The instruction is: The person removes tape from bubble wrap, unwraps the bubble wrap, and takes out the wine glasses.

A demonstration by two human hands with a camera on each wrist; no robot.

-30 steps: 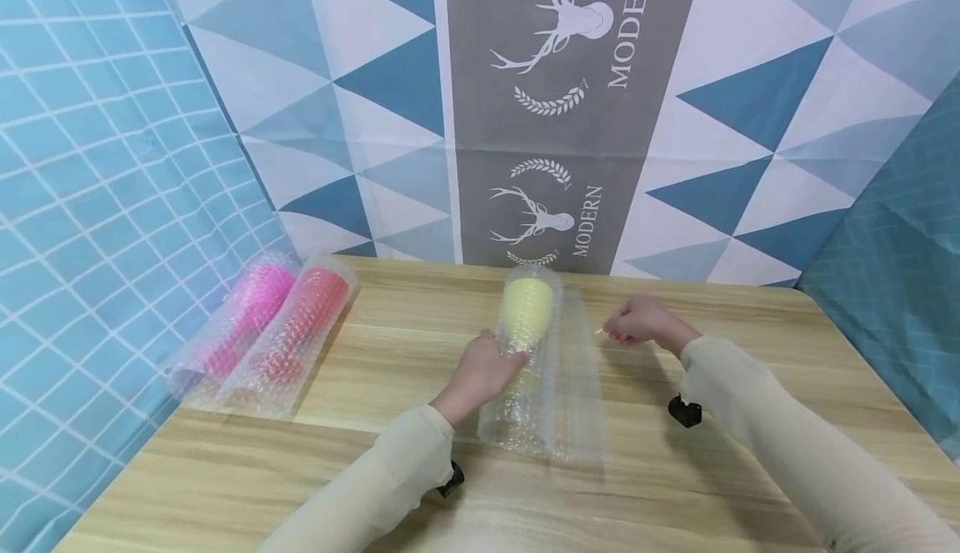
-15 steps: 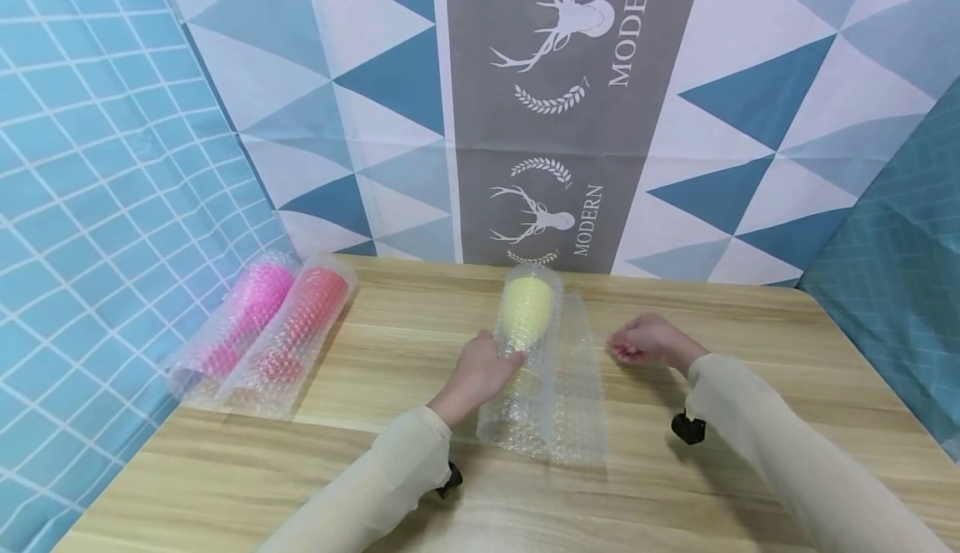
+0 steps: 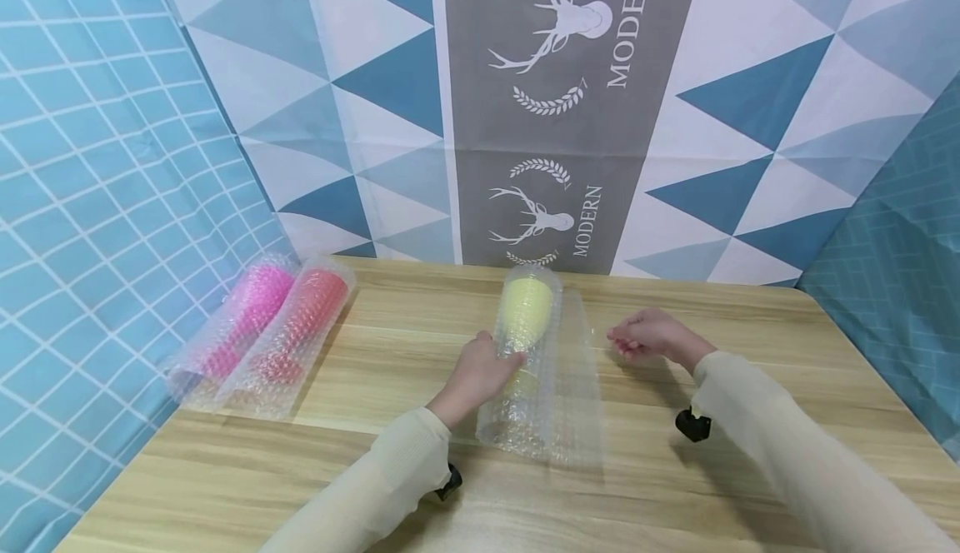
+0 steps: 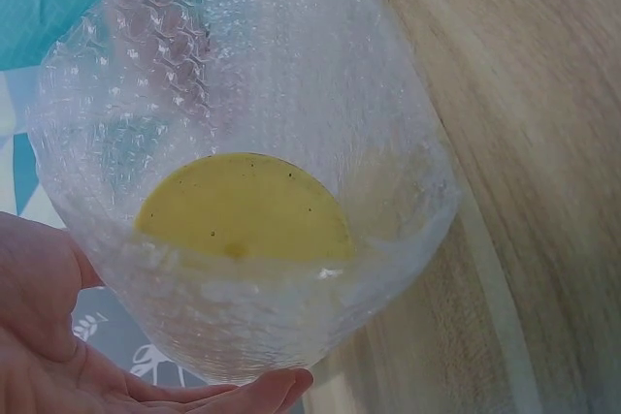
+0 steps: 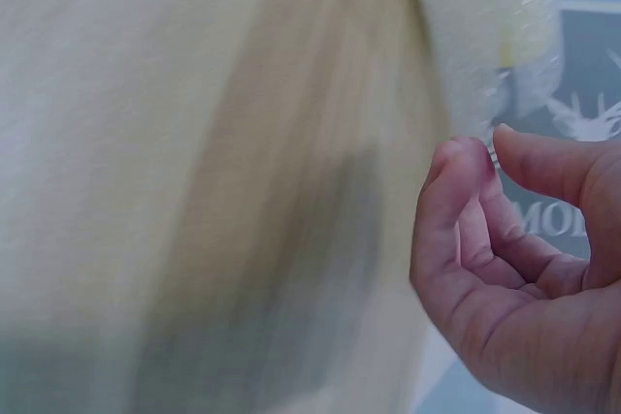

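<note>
My left hand (image 3: pixel 480 374) grips a roll of bubble wrap (image 3: pixel 517 424) at mid-length on the table. Inside is a yellow goblet-shaped thing (image 3: pixel 527 307), wide at its far end; its flat round yellow base (image 4: pixel 243 210) shows through the near opening in the left wrist view. The wrap's loose flap (image 3: pixel 581 403) lies to the right. Just right of that flap, my right hand (image 3: pixel 652 336) hovers over the table. Its thumb and forefinger pinch a tiny clear strip that looks like tape, hardly visible; the other fingers are curled, as the right wrist view shows.
At the left, two more bubble-wrapped things, one pink (image 3: pixel 251 311) and one red (image 3: pixel 307 320), lie side by side against the blue grid cloth (image 3: pixel 82 203). A patterned cloth (image 3: pixel 390 120) hangs behind the wooden table (image 3: pixel 405 311).
My right hand has drawn slightly right and away from the flap; the white bit seen at its fingertips earlier is now barely visible. The left hand and the roll hold still.
</note>
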